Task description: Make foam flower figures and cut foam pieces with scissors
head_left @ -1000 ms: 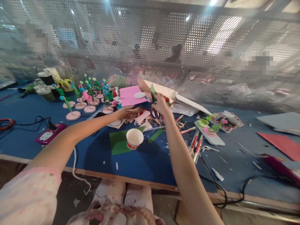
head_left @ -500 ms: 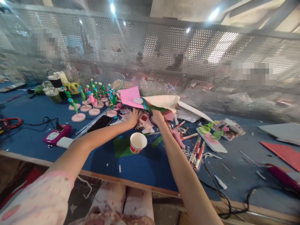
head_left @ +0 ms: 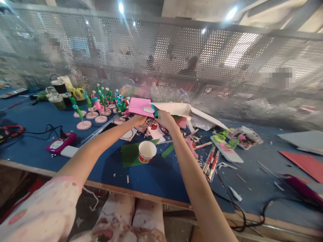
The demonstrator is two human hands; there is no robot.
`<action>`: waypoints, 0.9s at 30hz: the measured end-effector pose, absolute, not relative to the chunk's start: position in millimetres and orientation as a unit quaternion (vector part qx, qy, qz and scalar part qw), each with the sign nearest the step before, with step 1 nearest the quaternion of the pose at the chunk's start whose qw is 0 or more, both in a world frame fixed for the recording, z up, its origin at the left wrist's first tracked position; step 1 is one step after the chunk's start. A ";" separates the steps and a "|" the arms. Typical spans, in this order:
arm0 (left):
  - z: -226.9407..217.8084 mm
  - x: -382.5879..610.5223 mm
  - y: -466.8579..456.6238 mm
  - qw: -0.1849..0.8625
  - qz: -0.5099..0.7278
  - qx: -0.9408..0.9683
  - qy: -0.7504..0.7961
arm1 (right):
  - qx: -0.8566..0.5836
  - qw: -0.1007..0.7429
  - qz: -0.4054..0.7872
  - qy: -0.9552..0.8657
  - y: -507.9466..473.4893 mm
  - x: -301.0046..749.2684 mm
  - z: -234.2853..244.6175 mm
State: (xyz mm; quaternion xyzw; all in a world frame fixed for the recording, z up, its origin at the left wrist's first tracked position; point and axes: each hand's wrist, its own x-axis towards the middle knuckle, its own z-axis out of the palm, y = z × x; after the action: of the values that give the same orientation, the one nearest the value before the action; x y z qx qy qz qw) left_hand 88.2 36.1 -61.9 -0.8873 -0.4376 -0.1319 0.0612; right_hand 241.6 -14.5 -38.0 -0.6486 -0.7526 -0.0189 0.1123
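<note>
My left hand [head_left: 141, 120] reaches in at the front edge of a pink paper sheet [head_left: 138, 106], its fingers hidden beneath it. A small white oval piece [head_left: 148, 110] lies on this sheet. Just to the right, my right hand [head_left: 164, 117] is bent closed at the edge of a teal and green paper sheet [head_left: 155, 110]; its fingertips are partly hidden. Under and between both hands spreads a pile of paper scraps [head_left: 154, 129]. Nearer me, between my forearms, a white and red paper cup [head_left: 147, 152] stands upright beside a dark green paper sheet [head_left: 130, 156].
Several small paper flower stands [head_left: 84, 125] are at the left. A purple glue gun [head_left: 62, 143] lies in front of them. Red and white sticks [head_left: 213, 164] and green spiral scissors handles [head_left: 230, 144] are at the right. A perforated metal screen [head_left: 161, 53] rises behind the table.
My left hand has slid further under the pink sheet, whose raised back edge has dropped lower. My right hand has moved slightly up and left along the coloured paper.
</note>
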 end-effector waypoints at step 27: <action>-63.4 33.0 27.4 0.075 -0.106 -0.752 -0.646 | -0.678 0.375 -0.051 -0.630 -7.3 275.0 -37.0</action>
State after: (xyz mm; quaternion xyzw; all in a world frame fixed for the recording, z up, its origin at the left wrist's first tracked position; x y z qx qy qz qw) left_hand 33.0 27.4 -63.4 -0.7520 -0.6462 -0.1064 0.0752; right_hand 275.0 -7.3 -37.0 -0.6781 -0.6298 -0.0506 0.3754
